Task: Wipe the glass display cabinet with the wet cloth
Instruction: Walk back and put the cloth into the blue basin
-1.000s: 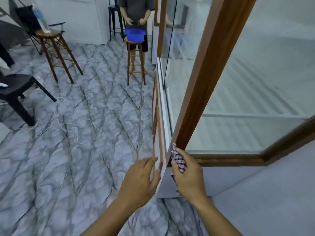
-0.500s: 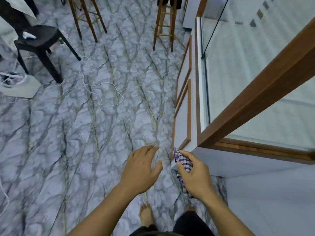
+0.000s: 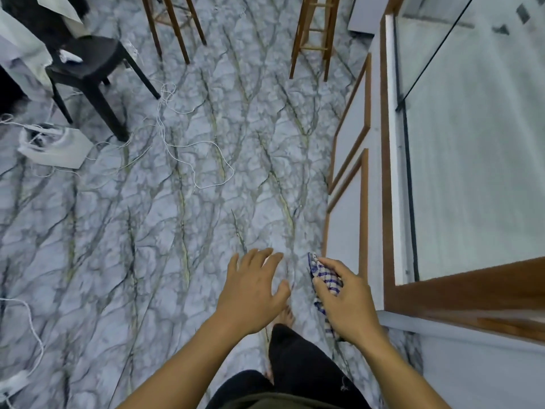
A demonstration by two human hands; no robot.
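Both forearms reached forward, the left hand (image 3: 253, 290) palm-down with fingers (image 3: 259, 258) spread, the right hand (image 3: 349, 302) just beside it, fingers curled round the cloth (image 3: 327, 280).

Right hand (image 3: 349, 302) with checked cloth (image 3: 326, 278) off wooden corner post (image 3: 472, 286) of cabinet (image 3: 472, 143), now lower, over floor (image 3: 177, 231) just beside base panel (image 3: 343, 231). Left hand (image 3: 253, 290) lower too, fingers spread wider. Head tilted down: dark-trousered legs (image 3: 300, 367), bare foot (image 3: 284, 315) come into view.

The right hand (image 3: 348, 299) hid most of the checked cloth (image 3: 326, 280) — the stools (image 3: 314, 36) and glass cabinet (image 3: 472, 149) ran off the frame's edge.
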